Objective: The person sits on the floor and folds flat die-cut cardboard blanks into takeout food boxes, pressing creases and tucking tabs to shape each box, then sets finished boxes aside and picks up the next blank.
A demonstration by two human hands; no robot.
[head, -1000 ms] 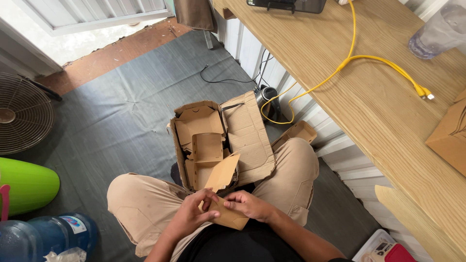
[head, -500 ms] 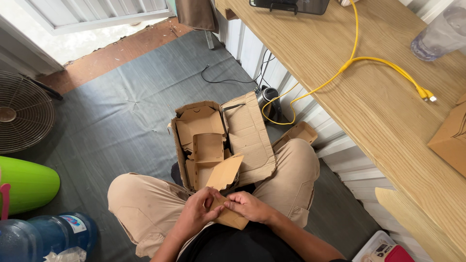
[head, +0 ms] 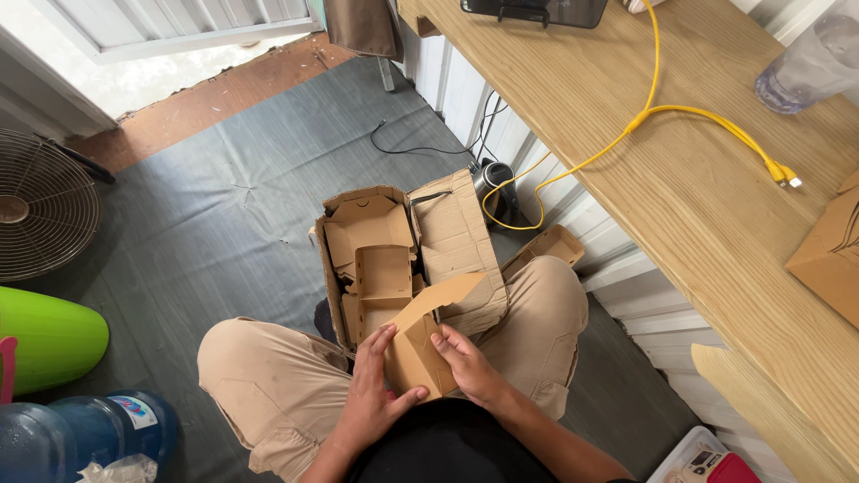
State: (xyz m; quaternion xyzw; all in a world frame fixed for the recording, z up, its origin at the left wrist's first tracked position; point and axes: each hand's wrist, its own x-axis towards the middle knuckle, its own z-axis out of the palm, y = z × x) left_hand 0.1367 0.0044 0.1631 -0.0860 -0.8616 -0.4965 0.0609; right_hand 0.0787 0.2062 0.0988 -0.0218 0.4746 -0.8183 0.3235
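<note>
Small brown cardboard box [head: 420, 344], half folded, sits over the lap at six o'clock; left hand [head: 371, 394] and right hand [head: 465, 362] pinch its sides. Behind it at twelve o'clock, an open carton [head: 452, 237] holds similar boxes.

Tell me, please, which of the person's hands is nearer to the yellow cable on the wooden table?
Right. The right hand holds the small cardboard box on the side facing the yellow cable; the left hand grips the box's far side.
</note>
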